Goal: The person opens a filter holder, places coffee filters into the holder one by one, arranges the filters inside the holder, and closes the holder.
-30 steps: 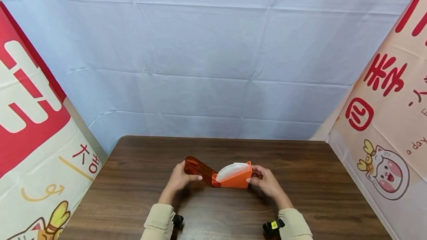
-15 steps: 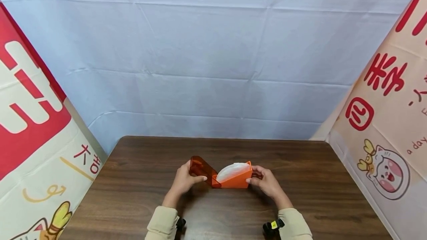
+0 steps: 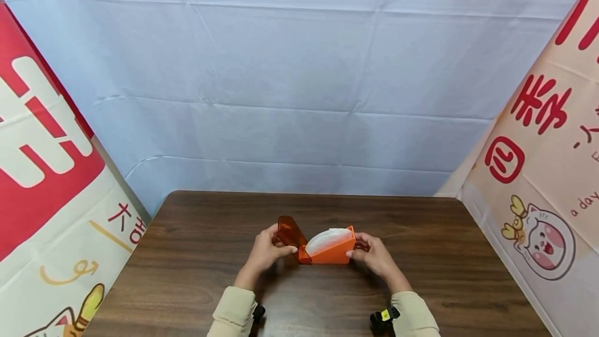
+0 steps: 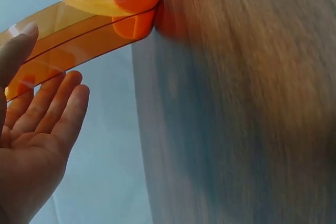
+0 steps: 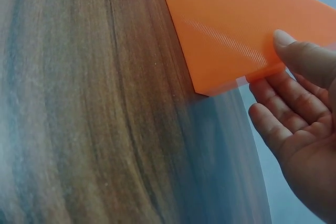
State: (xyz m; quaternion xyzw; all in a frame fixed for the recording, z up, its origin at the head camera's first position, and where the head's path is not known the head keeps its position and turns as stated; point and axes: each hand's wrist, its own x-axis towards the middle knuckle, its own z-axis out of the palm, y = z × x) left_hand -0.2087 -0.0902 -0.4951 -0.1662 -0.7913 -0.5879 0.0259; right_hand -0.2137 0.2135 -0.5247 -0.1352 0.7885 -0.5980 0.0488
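Observation:
An orange filter-paper box stands on the table, holding a white round-edged stack of filter papers. From its left end rises a see-through amber lid, tilted open to the left. My left hand holds the lid's free part, thumb on the near side and fingers behind the lower edge in the left wrist view. At the box's right end, my right hand grips the wall: the thumb lies on the front face, the fingers at the end wall in the right wrist view.
The brown wood-grain table runs back to a pale blue cloth. Printed banners stand along both sides, one at left and one at right.
My left hand has swung the lid to the right and more upright, bringing it nearer the papers. The box has shifted very slightly right, with my right hand still on its end.

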